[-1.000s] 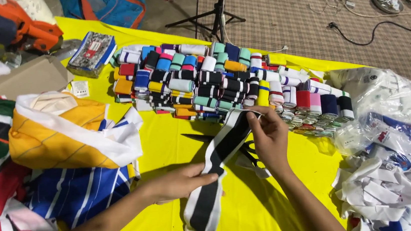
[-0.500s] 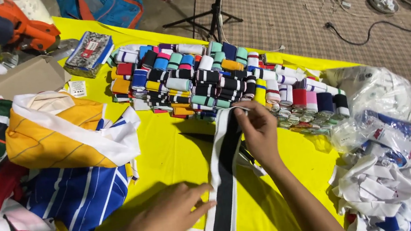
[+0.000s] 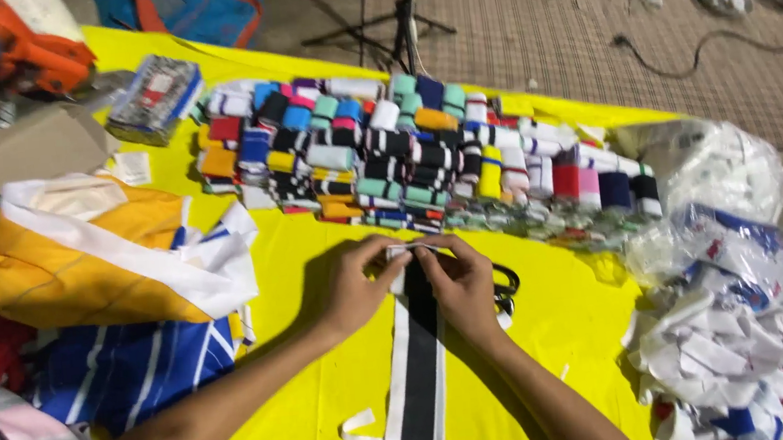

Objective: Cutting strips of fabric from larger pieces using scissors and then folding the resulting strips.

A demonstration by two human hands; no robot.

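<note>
Hands [image 3: 360,285] [image 3: 460,280] hide strip's [image 3: 417,380] pinched top end.

The counter [image 3: 313,400] is bright yellow. The strip [image 3: 417,380] on it is black down the middle with white edges, and the rolled bands [image 3: 385,154] behind it are teal, black, orange, blue, red and white. The folded cloth [image 3: 99,267] is mustard yellow with white borders over blue-and-white stripes.
</note>
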